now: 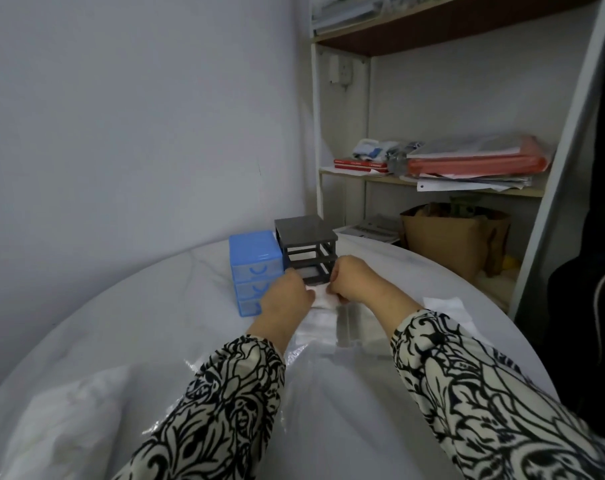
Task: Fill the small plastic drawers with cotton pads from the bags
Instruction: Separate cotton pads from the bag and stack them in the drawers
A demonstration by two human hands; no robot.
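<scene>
Cotton pads (321, 296): white wad caught between both hands, just in front of the grey drawer frame (306, 252), low over the desk (176, 327). Left hand (285, 299) curled over the wad's left side, knuckles up, fingertips hidden; right hand (354, 280) curled on its right side, thumb side toward the frame. Both pinching the wad, so far as can be judged; exact finger contact not visible.

Directly below and toward the body from the wad: clear drawer (332, 329), pulled out and lying on the desk, long axis running roughly away from the body toward the frame. Looks partly filled with white pads, though blurred. Key relation for the coming move: wad above the far end of that drawer, so travel straight down and slightly back, not sideways. Neither hand clearly nearer; both meeting over the drawer's midline.

Grey frame standing with open slots, drawers out. Blue drawer unit (254, 271) touching or just beside the frame's left side, its drawers in, partly hidden behind the left hand. Clear plastic bag (69, 410) of pads at near left of the desk, well apart from the hands; another flat white bag (446, 306) near the right forearm.

Likely step: pressing pads into the drawer. Risk: soft wad springing up over the drawer's rim.
</scene>
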